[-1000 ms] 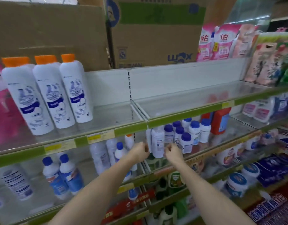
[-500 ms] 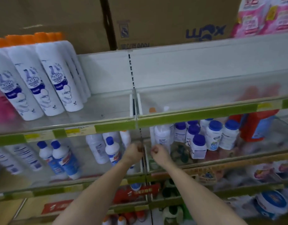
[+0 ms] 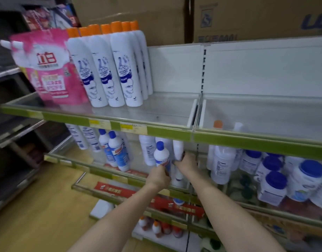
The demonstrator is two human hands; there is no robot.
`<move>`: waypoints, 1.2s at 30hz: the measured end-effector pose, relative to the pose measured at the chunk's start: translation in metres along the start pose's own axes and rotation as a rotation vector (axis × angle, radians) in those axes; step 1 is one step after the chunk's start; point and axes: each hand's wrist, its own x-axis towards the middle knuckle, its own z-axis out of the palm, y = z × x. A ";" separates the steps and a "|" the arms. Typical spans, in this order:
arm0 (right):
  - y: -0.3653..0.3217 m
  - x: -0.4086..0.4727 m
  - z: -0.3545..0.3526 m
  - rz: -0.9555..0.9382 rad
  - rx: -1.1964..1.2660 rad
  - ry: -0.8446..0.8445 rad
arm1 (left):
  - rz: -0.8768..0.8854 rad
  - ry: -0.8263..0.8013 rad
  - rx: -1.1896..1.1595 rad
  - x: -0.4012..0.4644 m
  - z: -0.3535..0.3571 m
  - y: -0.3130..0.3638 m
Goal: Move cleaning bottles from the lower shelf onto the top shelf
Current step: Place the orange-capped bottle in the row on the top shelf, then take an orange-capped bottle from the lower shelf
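Two bare hands reach under the green-edged top shelf [image 3: 167, 132] into the lower shelf [image 3: 109, 171]. Left hand [image 3: 159, 176] has fingers curled round the lower body of a small white plastic bottle with a blue cap [image 3: 162, 155], which stands upright near the shelf's front edge. Right hand [image 3: 186, 163] grips the base of a taller white bottle [image 3: 178, 149] just beside it; that bottle's top is hidden behind the top shelf's edge. Both bottles sit on or just above the lower shelf; contact cannot be told.

Top shelf: a row of tall white spray cans with orange caps [image 3: 118, 70] at left, a pink refill pouch [image 3: 49, 66] beside them. Brown cardboard boxes [image 3: 138, 13] stand behind.
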 end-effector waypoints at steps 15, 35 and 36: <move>0.011 -0.023 -0.013 0.243 0.184 -0.025 | 0.121 -0.044 0.032 0.002 -0.001 -0.015; -0.034 -0.184 0.026 0.277 0.404 0.267 | 0.367 -0.546 -0.380 -0.048 -0.026 -0.078; -0.036 -0.191 0.030 0.282 0.417 0.278 | 0.379 -0.597 -0.402 -0.051 -0.027 -0.081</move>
